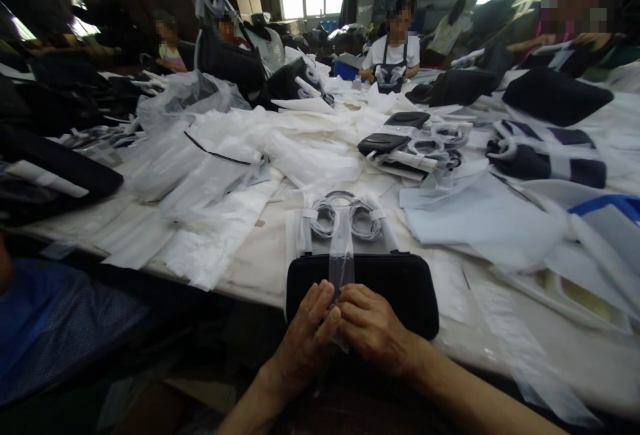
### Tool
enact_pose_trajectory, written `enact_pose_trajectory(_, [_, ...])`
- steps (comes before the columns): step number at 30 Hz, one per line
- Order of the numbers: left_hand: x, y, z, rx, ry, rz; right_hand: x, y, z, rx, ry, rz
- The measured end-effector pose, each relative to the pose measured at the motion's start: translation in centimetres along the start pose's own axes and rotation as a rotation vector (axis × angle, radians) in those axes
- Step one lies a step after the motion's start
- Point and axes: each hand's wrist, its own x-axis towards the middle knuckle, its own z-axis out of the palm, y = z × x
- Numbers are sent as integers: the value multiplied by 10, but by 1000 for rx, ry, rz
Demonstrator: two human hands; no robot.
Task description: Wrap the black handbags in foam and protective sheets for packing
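A flat black case [400, 291] with rounded corners lies at the table's near edge, right in front of me. Over its middle runs a clear plastic strip [342, 251], whose lower end hangs down near my fingers. My right hand [375, 325] is closed, its bent fingers pinching the strip at the case's front. Beside it, my left hand [307, 328] rests on the case with fingers stretched out, the thumb close to the strip. Behind the case, two grey coiled straps [366, 219] sit on clear plastic wrapping, and the strip passes between them.
Plastic bags [295, 148] are heaped across the table [250, 261]. Wrapped black cases [387, 141] with coils lie further back, and a wrapped dark bundle [555, 155] sits to the right. White sheets [480, 215] spread nearby. Across the table a person [395, 51] works; others are behind.
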Motion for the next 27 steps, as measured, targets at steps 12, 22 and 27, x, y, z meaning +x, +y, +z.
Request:
enact_pose_trajectory(12, [20,3,-10,142,-152,106,71,64,-65,-295,-207,300])
enact_pose_trajectory(22, [14,2,-8,212,-219,113,130,128,-86,-191,-775,575])
enact_pose_trajectory(27, [16,1,-7,182,-183,96,145,128,-68,-166,-615,692])
